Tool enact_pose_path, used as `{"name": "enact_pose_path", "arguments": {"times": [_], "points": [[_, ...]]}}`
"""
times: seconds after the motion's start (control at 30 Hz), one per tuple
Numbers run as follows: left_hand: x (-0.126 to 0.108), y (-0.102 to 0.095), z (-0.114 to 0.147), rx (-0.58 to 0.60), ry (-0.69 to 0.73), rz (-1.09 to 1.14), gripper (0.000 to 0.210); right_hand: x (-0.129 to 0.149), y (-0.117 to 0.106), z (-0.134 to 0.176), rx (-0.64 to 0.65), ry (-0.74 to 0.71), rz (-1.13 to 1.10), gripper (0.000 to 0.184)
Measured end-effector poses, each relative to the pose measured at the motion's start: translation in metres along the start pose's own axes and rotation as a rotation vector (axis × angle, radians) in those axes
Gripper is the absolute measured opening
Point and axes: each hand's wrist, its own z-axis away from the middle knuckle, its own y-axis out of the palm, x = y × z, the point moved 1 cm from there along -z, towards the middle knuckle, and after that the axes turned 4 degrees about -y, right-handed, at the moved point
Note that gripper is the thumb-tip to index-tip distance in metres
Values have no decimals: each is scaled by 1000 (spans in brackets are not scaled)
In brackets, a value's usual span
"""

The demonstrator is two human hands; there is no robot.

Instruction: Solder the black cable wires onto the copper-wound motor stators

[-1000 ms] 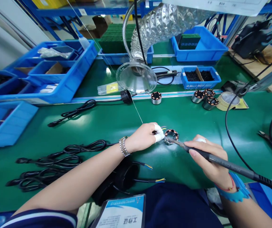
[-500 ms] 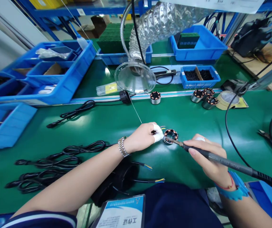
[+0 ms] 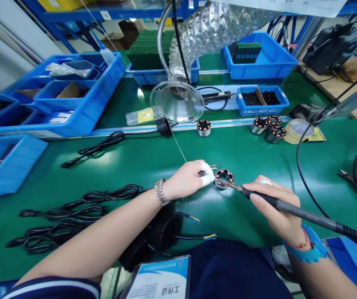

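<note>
Risk here is mostly heat: the iron (image 3: 290, 206), pinched pen-style in the closed right hand (image 3: 274, 211), has its tip on the stator (image 3: 224, 178) near counter (image 3: 259, 158) centre, right beside the taped fingertips (image 3: 207, 175) of the left hand (image 3: 187, 179) at its 9 o'clock. That hand's curled shut on the solder wire (image 3: 178, 144), I think. A slip could burn them or bridge windings. The joint itself is too small to make out.
</note>
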Motion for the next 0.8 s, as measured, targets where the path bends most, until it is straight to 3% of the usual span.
{"name": "enact_pose_path", "arguments": {"times": [0.57, 0.8], "points": [[3, 0, -2, 6, 21, -17, 10, 5, -19, 2, -148, -17, 60, 28], [2, 1, 0, -2, 14, -10, 12, 1, -54, -1, -329, 21, 282, 19]]}}
